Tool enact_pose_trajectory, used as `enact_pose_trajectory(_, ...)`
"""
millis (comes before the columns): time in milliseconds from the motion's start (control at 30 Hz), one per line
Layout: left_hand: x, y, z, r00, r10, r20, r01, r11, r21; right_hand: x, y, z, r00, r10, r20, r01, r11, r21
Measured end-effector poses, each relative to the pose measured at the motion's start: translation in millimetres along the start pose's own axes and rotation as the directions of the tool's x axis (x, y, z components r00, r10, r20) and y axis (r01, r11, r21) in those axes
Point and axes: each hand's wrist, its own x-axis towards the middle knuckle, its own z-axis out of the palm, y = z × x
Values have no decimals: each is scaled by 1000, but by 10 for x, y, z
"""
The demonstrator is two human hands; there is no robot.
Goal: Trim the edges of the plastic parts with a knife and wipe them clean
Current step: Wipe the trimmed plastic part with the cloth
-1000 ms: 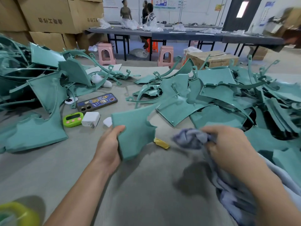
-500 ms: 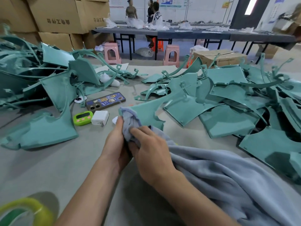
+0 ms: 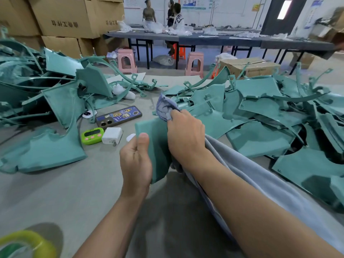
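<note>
My left hand (image 3: 135,162) grips a teal plastic part (image 3: 156,146) by its near left edge, thumb on top, holding it upright above the table. My right hand (image 3: 184,136) is closed on a grey-blue cloth (image 3: 165,108) and presses it against the part's upper right side. The cloth trails back under my right forearm toward the lower right. No knife is visible.
Piles of teal plastic parts lie at the left (image 3: 46,101) and right (image 3: 260,112). A phone (image 3: 119,116), a green timer (image 3: 92,135) and a white charger (image 3: 112,135) sit left of the held part. A yellow-green tape roll (image 3: 26,243) is at the bottom left. People stand at far tables.
My right hand brought the cloth from the right onto the part and has wiped up toward its top right. The left hand has turned the part more upright. The small yellow object is now hidden.
</note>
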Motion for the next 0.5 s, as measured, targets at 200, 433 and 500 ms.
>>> enact_pose_trajectory(200, -127, 60, -54, 936, 339, 94, -352, 888, 296, 344, 311, -84, 981, 195, 16, -195, 981, -6)
enact_pose_trajectory(433, -175, 70, -70, 912, 392, 123, -410, 873, 264, 558, 917, -186, 940, 340, -35, -342, 938, -51)
enact_pose_trajectory(500, -186, 63, -23, 909, 393, 141, -417, 870, 264, 551, 1046, -201, 935, 353, -41, -354, 934, -51)
